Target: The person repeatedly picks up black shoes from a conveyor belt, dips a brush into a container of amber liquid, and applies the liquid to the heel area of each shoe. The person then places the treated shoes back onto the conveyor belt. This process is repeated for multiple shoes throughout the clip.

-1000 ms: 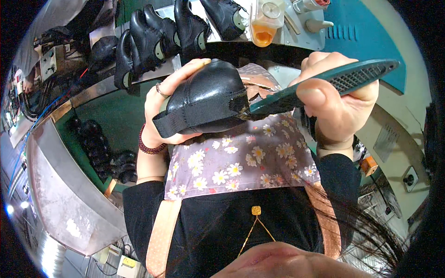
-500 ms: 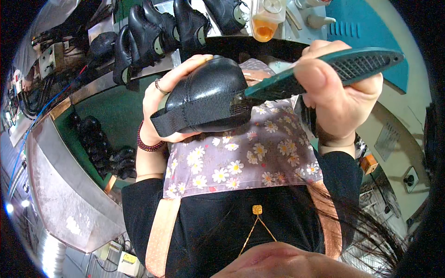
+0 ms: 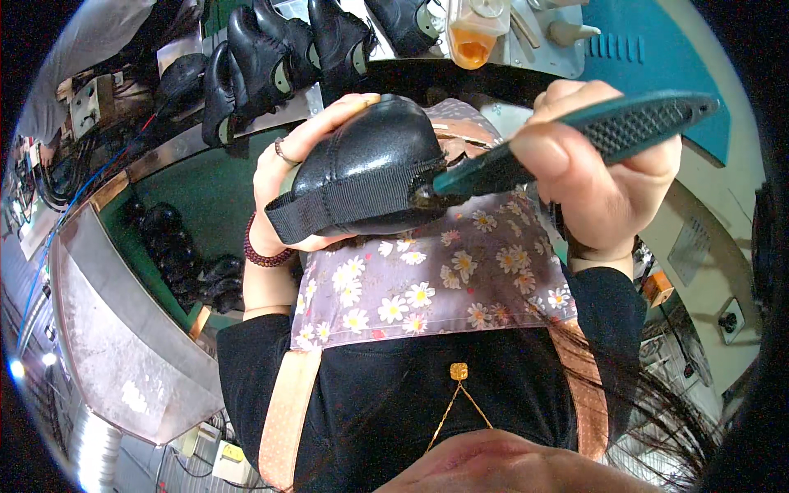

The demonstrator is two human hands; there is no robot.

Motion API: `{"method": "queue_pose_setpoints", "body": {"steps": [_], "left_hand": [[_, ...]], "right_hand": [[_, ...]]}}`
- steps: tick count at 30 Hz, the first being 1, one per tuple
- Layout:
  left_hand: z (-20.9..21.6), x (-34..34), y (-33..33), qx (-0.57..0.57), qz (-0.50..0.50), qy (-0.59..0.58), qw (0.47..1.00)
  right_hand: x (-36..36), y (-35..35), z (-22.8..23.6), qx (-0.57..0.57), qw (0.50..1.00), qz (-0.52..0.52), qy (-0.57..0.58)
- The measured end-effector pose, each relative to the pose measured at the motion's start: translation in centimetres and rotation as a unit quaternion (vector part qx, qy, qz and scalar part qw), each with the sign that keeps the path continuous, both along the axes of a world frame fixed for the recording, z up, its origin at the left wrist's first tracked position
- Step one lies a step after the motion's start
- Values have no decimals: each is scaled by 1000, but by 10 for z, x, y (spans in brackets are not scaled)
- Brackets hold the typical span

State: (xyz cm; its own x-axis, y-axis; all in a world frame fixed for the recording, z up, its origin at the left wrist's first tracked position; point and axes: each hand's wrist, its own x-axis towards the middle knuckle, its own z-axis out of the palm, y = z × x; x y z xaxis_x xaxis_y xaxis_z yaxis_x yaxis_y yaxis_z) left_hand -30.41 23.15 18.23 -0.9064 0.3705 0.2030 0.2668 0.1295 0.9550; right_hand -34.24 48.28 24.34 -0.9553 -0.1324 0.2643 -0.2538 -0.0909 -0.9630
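Note:
A glossy black shoe (image 3: 382, 135) is held in front of my chest, its rounded end up. My left hand (image 3: 275, 168) is closed around its left side. Across the shoe runs a black webbing strap (image 3: 349, 202). My right hand (image 3: 604, 185) grips a tool with a dark green, textured handle (image 3: 645, 127), thumb along its near side. The tool's narrow end meets the shoe's right edge, by the strap's end. What kind of tip it has is hidden there.
Several black shoes (image 3: 256, 62) stand on the bench at the far left. Beyond my hands are a clear container (image 3: 471, 51) with orange contents and a pale nozzle-shaped piece (image 3: 571, 33). More black pieces (image 3: 168, 238) lie in a green recess, beside a grey metal housing (image 3: 123, 329).
The green handle has turned slightly in my right hand, and its narrow end has dipped a little toward the strap's end. My left hand and the shoe have hardly moved.

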Motion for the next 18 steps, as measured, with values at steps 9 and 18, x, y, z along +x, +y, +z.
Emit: {"method": "queue_pose_setpoints", "body": {"steps": [9,18], "left_hand": [[15,5,6,-28,35,-77,996],[-4,8,4,115,29,-69,990]], "right_hand": [[-7,12,-3,113,993,-36,-6],[-3,-2,2,-47,988,-107,-100]]}}
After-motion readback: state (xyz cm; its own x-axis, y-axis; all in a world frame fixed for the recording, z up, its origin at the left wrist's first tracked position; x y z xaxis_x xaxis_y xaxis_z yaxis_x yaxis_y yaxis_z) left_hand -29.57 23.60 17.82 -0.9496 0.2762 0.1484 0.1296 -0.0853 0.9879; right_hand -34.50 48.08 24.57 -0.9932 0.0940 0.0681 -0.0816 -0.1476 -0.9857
